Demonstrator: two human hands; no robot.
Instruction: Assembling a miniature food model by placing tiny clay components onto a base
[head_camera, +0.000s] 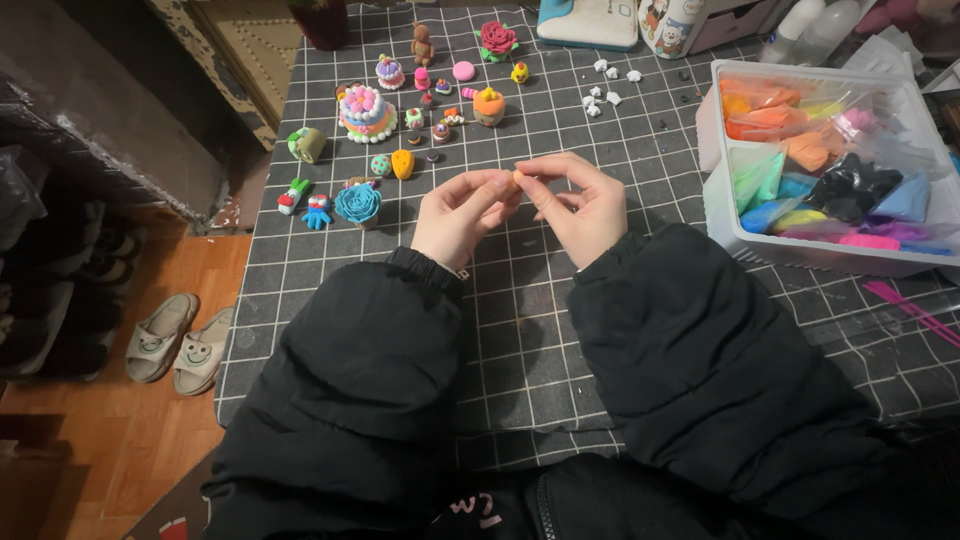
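My left hand (462, 212) and my right hand (578, 203) meet above the dark checked cloth (520, 330), both in black puffy sleeves. Between the fingertips of both hands sits a tiny orange bit of clay (517, 178). Beyond the hands lie several small clay figures: a blue rose (357, 204), a layered cake (366, 113), a yellow-orange wedge (402, 163), an orange pumpkin-like piece (489, 105), a red rose (497, 39) and a brown bear (423, 44).
A white plastic box (722, 215) of coloured clay in bags stands at the right. A pink stick tool (912, 312) lies in front of it. Small white clay bits (602, 92) are at the back. A pair of slippers (178, 343) rests on the wooden floor, left.
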